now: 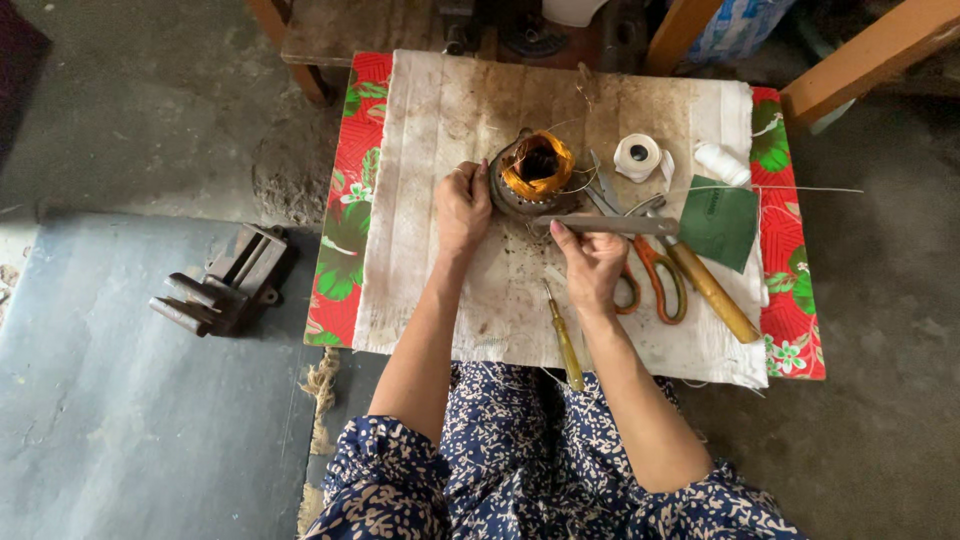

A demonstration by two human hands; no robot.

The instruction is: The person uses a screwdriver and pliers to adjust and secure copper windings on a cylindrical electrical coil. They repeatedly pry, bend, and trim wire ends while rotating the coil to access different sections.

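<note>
A round motor stator [533,175] with orange copper windings sits on a stained white cloth [440,130] over a low table. My left hand [462,205] grips the stator's left side and steadies it. My right hand [590,262] holds a flat grey metal strip [615,224] by its near end, with the strip lying level just below the stator and pointing right. Thin loose wires trail from the windings.
Orange-handled scissors [655,275], a wooden-handled tool [712,292], a yellow-handled screwdriver [566,345], a white tape roll [638,156], a white thread spool [722,163] and a green sheet [720,222] lie on the cloth. A metal vise [225,285] sits on the floor at left.
</note>
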